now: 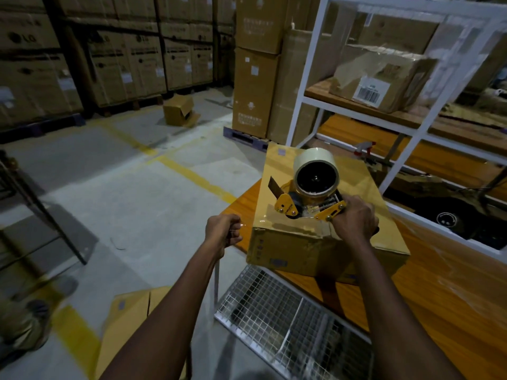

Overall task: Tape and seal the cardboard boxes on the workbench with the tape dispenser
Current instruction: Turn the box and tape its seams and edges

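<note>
A brown cardboard box sits on the orange workbench near its left edge. On the box's top rests a yellow tape dispenser with a clear tape roll. My right hand grips the dispenser's handle at the box's near edge. My left hand hovers just left of the box, fingers pinched on what looks like a thin strip of clear tape. Shiny tape runs along the box top.
A wire mesh basket hangs below the bench's near edge. Another brown box lies on the floor at lower left. A white shelf frame with a wrapped carton stands behind. Stacked cartons line the back.
</note>
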`<state>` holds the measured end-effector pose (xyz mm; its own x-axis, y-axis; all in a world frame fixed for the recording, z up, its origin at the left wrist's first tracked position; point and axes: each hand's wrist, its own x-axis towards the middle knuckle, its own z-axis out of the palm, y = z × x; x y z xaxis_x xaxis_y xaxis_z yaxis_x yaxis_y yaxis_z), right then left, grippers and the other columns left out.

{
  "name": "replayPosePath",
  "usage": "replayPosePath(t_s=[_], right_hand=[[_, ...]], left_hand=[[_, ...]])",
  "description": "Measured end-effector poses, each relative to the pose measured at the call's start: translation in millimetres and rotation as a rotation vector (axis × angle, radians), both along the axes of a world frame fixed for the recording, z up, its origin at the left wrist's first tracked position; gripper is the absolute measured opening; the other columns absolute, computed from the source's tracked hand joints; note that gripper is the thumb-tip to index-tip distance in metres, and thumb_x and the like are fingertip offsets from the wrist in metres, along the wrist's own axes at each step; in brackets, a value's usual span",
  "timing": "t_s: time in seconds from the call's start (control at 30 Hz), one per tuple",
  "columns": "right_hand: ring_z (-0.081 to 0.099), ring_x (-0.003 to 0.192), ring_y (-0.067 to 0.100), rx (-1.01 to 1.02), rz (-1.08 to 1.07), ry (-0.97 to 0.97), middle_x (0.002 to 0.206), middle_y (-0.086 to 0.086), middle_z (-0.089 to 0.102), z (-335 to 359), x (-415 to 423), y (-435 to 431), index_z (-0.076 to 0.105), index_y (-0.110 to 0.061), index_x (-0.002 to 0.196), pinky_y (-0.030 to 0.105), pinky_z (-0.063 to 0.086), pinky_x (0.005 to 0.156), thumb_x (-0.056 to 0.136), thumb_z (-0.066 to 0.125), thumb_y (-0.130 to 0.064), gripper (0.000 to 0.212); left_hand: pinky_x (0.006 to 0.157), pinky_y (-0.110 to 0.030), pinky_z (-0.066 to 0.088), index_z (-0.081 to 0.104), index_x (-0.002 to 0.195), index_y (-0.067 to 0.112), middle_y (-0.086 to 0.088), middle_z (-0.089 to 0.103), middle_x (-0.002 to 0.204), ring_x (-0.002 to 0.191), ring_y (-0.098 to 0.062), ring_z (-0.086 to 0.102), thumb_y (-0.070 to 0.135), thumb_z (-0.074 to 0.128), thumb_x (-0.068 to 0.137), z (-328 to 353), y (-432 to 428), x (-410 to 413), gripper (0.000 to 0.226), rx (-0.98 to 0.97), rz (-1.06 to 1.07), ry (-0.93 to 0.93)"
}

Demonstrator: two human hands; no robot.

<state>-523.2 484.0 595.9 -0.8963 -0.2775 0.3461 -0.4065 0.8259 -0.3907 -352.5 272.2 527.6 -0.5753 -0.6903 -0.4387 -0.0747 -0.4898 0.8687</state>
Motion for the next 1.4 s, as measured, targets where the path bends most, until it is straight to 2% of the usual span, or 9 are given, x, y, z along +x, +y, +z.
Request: replayPosePath(t_s=[0.4,0.6,0.83,0.93,1.03,1.1,1.2,1.3,1.4], right_hand=[[0.05,0.102,0.039,0.071,-0.004,0.028,0.098,0.009,0.06,-10.4,-1.1,8.9,0.071,-0.02,0.101,0.041,0.037,0.08,0.088,0.067,-0.028,0.015],[0.048,0.096,0.037,0.164,0.039,0.074,0.094,0.01,0.06,-16.8,3.3,14.5,0.069,-0.016,0.098,0.04,0.035,0.076,0.088,0.065,-0.025,0.013],[0.048,0.096,0.037,0.305,0.06,0.148,0.097,0.01,0.059,-13.7,5.4,15.5,0.066,-0.015,0.099,0.045,0.039,0.08,0.08,0.074,-0.022,0.022],[0.048,0.096,0.036,0.3,0.052,0.148,0.096,0.009,0.059,-14.8,5.1,16.1,0.066,-0.016,0.097,0.044,0.039,0.08,0.082,0.072,-0.026,0.019],[0.048,0.096,0.036,0.259,0.056,0.139,0.094,0.009,0.058,-18.2,6.2,17.4,0.066,-0.016,0.096,0.043,0.038,0.078,0.083,0.072,-0.024,0.017],[0.047,0.094,0.035,0.231,0.059,0.138,0.092,0.008,0.057,-20.1,6.9,18.5,0.065,-0.015,0.094,0.042,0.037,0.076,0.083,0.072,-0.024,0.016],[0.047,0.094,0.036,0.228,0.062,0.125,0.092,0.008,0.056,-21.0,7.3,19.8,0.064,-0.015,0.094,0.043,0.037,0.076,0.084,0.07,-0.026,0.016],[0.047,0.095,0.037,0.24,0.061,0.116,0.094,0.01,0.057,-18.7,8.2,19.6,0.065,-0.014,0.096,0.044,0.038,0.077,0.085,0.068,-0.028,0.018],[0.047,0.094,0.036,0.223,0.072,0.119,0.093,0.01,0.056,-18.8,9.5,21.0,0.065,-0.014,0.097,0.044,0.037,0.077,0.085,0.069,-0.03,0.02]], left_hand=[[0.056,-0.035,0.049,0.058,0.065,0.008,-0.009,0.055,0.059,0.045,-0.018,0.045,0.007,0.068,0.089,-33.4,5.3,-12.1,0.026,-0.111,0.002,-0.041],[0.064,-0.049,0.061,0.064,0.072,0.005,-0.012,0.066,0.066,0.05,-0.022,0.057,0.025,0.068,0.093,-43.6,12.5,-12.5,0.029,-0.325,-0.103,-0.119],[0.058,-0.05,0.06,0.06,0.071,0.022,-0.002,0.071,0.068,0.051,-0.027,0.067,0.052,0.056,0.095,-43.3,10.4,-7.6,0.038,-0.656,-0.248,-0.266],[0.059,-0.047,0.061,0.058,0.087,0.023,-0.005,0.071,0.072,0.056,-0.028,0.069,0.06,0.044,0.096,-42.7,12.1,-4.2,0.04,-0.721,-0.366,-0.355],[0.076,-0.046,0.058,0.06,0.111,0.024,-0.006,0.073,0.087,0.076,-0.027,0.07,0.061,0.043,0.096,-49.4,11.6,-1.2,0.044,-0.818,-0.384,-0.425],[0.085,-0.044,0.055,0.058,0.13,0.024,-0.008,0.07,0.113,0.096,-0.025,0.067,0.035,0.054,0.098,-54.1,14.4,-1.1,0.034,-0.883,-0.279,-0.351],[0.101,-0.048,0.047,0.042,0.149,0.021,-0.007,0.045,0.15,0.131,-0.029,0.047,-0.001,0.056,0.088,-59.0,29.3,-2.4,0.065,-0.988,-0.27,-0.161],[0.109,-0.053,0.034,0.025,0.155,0.032,-0.003,0.018,0.163,0.145,-0.033,0.023,0.016,0.059,0.093,-70.1,46.4,4.1,0.072,-1.058,-0.375,-0.264],[0.106,-0.058,0.034,0.037,0.15,0.031,-0.004,0.018,0.163,0.145,-0.034,0.024,0.037,0.06,0.093,-75.1,53.0,22.2,0.061,-1.091,-0.312,-0.428]])
